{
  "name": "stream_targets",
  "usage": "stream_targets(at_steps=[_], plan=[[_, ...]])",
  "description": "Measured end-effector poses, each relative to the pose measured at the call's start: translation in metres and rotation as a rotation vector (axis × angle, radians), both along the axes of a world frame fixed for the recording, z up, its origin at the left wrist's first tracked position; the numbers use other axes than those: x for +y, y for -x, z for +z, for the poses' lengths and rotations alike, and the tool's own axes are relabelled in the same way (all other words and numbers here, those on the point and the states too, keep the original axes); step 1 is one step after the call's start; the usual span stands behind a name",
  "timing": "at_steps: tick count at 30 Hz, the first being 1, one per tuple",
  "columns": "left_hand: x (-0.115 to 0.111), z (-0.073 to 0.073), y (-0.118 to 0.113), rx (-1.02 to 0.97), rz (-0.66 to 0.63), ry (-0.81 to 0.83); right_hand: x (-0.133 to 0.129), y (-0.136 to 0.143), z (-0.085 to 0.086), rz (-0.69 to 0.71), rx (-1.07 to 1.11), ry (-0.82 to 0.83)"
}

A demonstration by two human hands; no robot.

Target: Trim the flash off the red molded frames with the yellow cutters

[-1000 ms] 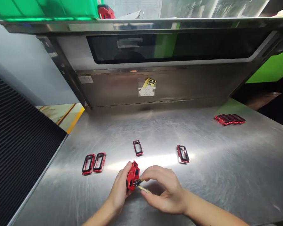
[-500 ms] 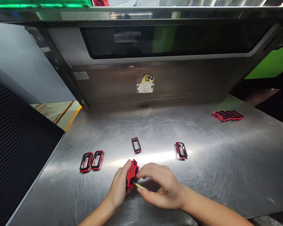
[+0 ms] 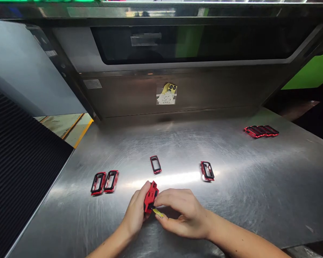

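My left hand grips a red and black case, held tilted on its edge above the table, thumb on its near left side. At the lower end of the case, my right hand is pinched around a small yellow strip. The strip runs from a black part of the case to my right thumb tip. My right index finger touches the case's right side. What the strip is fixed to is partly hidden by the fingers.
On the metal table lie a red and black frame ahead, another frame to the right, and a pair of frames at left. An overlapping row of frames sits far right. A bag with yellow pieces hangs on the back panel.
My right fingers have moved slightly left, closer against the case, and more of the yellow strip shows. The black part at the lower end shows less. The view has tilted slightly down.
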State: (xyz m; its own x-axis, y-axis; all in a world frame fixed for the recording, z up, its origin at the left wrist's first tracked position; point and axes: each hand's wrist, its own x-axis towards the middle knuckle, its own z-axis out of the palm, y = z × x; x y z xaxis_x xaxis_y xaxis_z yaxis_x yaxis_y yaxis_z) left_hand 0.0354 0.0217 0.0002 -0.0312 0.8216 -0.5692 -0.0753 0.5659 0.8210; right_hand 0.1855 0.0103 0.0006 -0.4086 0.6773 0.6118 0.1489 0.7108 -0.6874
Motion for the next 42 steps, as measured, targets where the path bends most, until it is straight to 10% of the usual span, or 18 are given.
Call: stream_targets(at_steps=[14, 22, 27, 30, 35, 42], plan=[[0.004, -0.003, -0.001, -0.004, -0.028, -0.007, -0.003, 0.001, -0.004, 0.009, -0.045, -0.128], [0.007, -0.004, 0.005, -0.098, -0.038, 0.036, 0.009, -0.013, -0.009, -0.157, 0.367, 0.481], [0.006, -0.004, 0.005, -0.143, -0.051, 0.026, 0.022, -0.023, -0.014, -0.236, 0.056, 0.760], [0.004, -0.006, 0.007, -0.200, -0.078, 0.009, 0.019, -0.019, -0.015, -0.282, -0.168, 0.658], [-0.002, -0.010, 0.011, -0.348, -0.238, 0.064, 0.012, -0.012, -0.010, -0.273, -0.065, 0.396], [-0.006, -0.007, 0.010, -0.553, -0.583, 0.143, 0.010, -0.009, -0.004, -0.024, -0.046, 0.544]])
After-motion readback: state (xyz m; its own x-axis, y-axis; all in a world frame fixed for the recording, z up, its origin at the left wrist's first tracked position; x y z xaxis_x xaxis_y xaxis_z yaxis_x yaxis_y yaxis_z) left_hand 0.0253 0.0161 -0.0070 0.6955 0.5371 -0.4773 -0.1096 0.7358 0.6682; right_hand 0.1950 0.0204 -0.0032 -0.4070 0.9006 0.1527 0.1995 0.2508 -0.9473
